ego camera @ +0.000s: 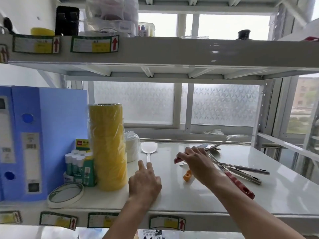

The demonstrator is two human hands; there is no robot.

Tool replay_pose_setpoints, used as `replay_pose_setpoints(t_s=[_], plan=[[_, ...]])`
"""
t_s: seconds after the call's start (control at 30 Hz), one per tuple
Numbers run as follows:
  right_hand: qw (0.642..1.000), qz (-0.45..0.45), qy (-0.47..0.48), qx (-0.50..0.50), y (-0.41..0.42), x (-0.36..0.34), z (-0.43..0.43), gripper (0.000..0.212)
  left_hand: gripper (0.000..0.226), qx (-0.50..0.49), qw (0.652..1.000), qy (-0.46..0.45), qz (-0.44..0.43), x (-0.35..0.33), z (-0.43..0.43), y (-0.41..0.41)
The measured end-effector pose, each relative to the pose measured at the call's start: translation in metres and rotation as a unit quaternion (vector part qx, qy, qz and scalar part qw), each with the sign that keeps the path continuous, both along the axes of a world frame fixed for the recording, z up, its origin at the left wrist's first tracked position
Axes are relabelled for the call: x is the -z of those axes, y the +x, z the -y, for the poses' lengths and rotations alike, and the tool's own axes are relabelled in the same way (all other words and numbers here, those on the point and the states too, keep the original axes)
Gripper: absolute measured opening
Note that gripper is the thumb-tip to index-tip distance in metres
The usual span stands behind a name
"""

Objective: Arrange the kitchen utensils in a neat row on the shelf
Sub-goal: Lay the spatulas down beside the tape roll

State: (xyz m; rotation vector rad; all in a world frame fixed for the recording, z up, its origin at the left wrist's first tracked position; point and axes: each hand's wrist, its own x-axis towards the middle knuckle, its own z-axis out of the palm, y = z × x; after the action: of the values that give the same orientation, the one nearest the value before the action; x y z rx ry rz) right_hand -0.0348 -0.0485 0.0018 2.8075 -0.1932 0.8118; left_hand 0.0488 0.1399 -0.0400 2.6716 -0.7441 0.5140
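A steel spatula (148, 149) lies on the white shelf (284, 192), blade toward the window, handle toward me. My left hand (144, 182) rests on its handle end with two fingers stretched along it. My right hand (195, 160) is closed around a red-handled utensil (177, 160) whose steel head (209, 147) points right and up. A fork tip (182, 163) and an orange handle (187, 175) stick out from under that hand. To the right lie a utensil with a long red handle (239, 183) and two steel handles (248, 171), crossed in a loose pile.
A tall yellow tape stack (107, 145) stands left of the spatula, with a white roll (132, 147) behind it, glue sticks (78, 163), a flat tape ring (65, 195) and blue binders (34, 138) further left. An upper shelf (155, 50) hangs overhead. A frosted window (172, 102) closes the back.
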Motion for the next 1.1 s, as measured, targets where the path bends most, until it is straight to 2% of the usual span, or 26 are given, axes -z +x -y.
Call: replay_pose_setpoints(t_s=[0.1, 0.23, 0.3, 0.43, 0.5, 0.63, 0.8, 0.9, 1.0, 1.1], plan=[[0.998, -0.009, -0.055, -0.034, 0.001, -0.007, -0.015, 0.035, 0.043, 0.002, 1.000, -0.014, 0.004, 0.002, 0.001, 0.002], [0.993, -0.045, -0.073, -0.086, 0.003, -0.014, -0.037, 0.037, 0.038, 0.005, 0.999, -0.043, 0.019, 0.006, 0.000, 0.004], [0.989, -0.065, -0.093, -0.097, 0.006, -0.012, -0.043, 0.028, 0.033, 0.014, 0.997, -0.061, 0.051, 0.008, 0.000, 0.008], [0.982, -0.099, -0.145, -0.066, 0.013, -0.007, -0.049, 0.011, 0.021, 0.146, 0.962, -0.176, 0.152, 0.002, 0.000, 0.006], [0.983, -0.098, -0.150, -0.049, 0.015, -0.007, -0.054, 0.010, 0.020, 0.197, 0.949, -0.203, 0.141, -0.003, -0.001, -0.001], [0.977, -0.165, -0.134, -0.009, 0.015, -0.016, -0.063, 0.023, 0.033, 0.199, 0.950, -0.228, 0.076, -0.005, -0.004, -0.003], [0.965, -0.214, -0.148, -0.040, 0.023, -0.023, -0.066, 0.021, 0.014, 0.184, 0.945, -0.269, 0.011, -0.003, -0.004, 0.001], [0.946, -0.268, -0.178, -0.052, 0.034, -0.023, -0.070, 0.023, 0.015, 0.138, 0.945, -0.294, -0.043, -0.001, -0.003, 0.006], [0.924, -0.307, -0.221, -0.058, 0.049, -0.015, -0.070, 0.026, 0.016, 0.099, 0.955, -0.269, -0.073, 0.003, -0.005, 0.014], [0.916, -0.313, -0.241, -0.065, 0.063, -0.006, -0.065, 0.023, 0.020, 0.079, 0.975, -0.205, -0.040, 0.006, -0.006, 0.014]])
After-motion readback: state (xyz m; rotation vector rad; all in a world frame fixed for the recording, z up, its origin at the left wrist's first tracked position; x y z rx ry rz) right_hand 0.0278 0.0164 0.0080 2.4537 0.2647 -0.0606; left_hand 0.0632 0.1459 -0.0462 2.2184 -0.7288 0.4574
